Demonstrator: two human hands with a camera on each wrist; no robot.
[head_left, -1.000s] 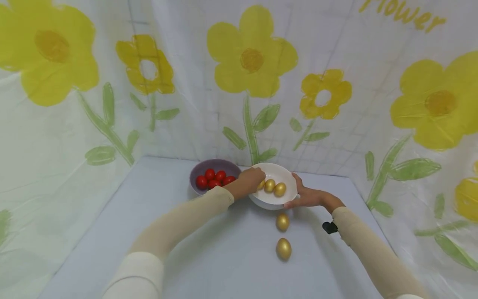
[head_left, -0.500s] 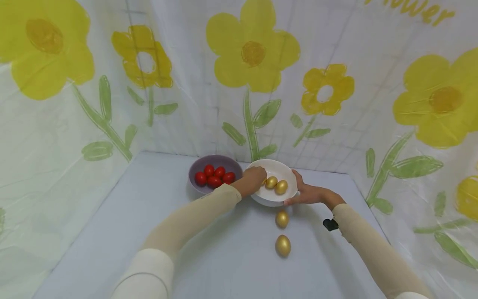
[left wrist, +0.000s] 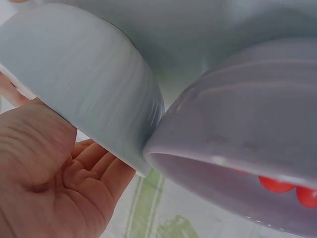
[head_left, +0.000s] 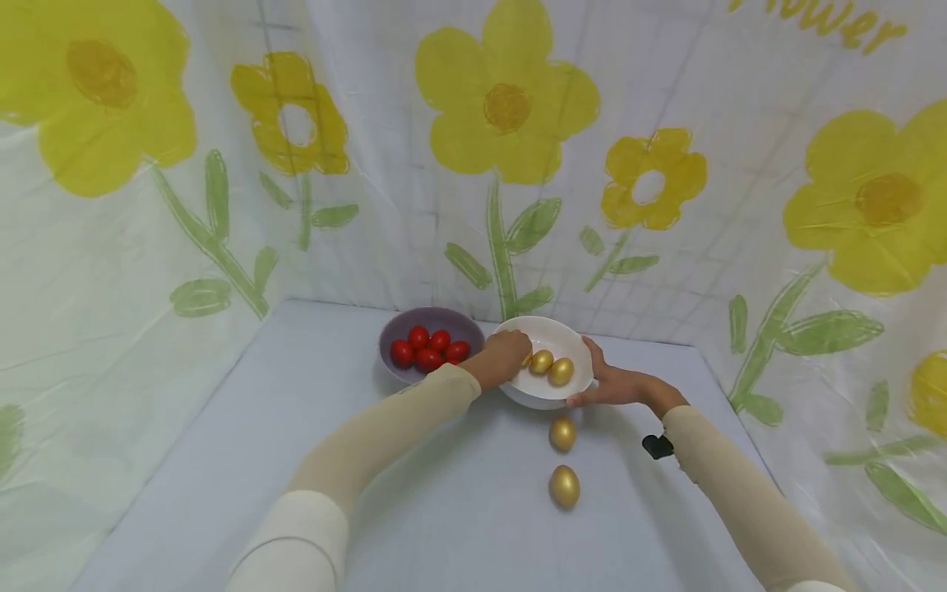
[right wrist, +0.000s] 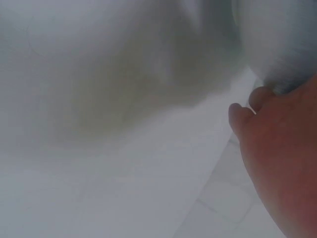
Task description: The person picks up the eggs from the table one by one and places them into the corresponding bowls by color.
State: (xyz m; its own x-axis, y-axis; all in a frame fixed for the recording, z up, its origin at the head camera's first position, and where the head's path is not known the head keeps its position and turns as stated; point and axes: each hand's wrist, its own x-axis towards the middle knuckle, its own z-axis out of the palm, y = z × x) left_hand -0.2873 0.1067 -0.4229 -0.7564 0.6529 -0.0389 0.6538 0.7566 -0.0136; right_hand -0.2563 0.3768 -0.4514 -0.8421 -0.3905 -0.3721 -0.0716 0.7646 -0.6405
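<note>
Several golden eggs (head_left: 561, 372) lie in the white bowl (head_left: 551, 332). My left hand (head_left: 505, 358) reaches over the bowl's left rim, fingers curled down at the leftmost golden egg, which shows only in part. In the left wrist view, the palm (left wrist: 64, 183) faces the camera and the fingertips are hidden behind the rim. My right hand (head_left: 614, 385) holds the white bowl's right side, thumb at the front and fingers behind. The right wrist view shows the back of that hand (right wrist: 282, 153) against the bowl.
A purple bowl (head_left: 395, 322) with several red eggs (head_left: 427, 360) stands against the white bowl's left side. Two golden eggs (head_left: 565, 487) lie on the white table (head_left: 444, 510) in front. A curtain printed with flowers (head_left: 507, 108) hangs behind the table. A dark heart-shaped object (head_left: 658, 446) appears beside the right sleeve.
The left hand has shifted slightly rightward over the white bowl, and more of the red eggs show. The right hand keeps its hold. The head view has tilted a little.
</note>
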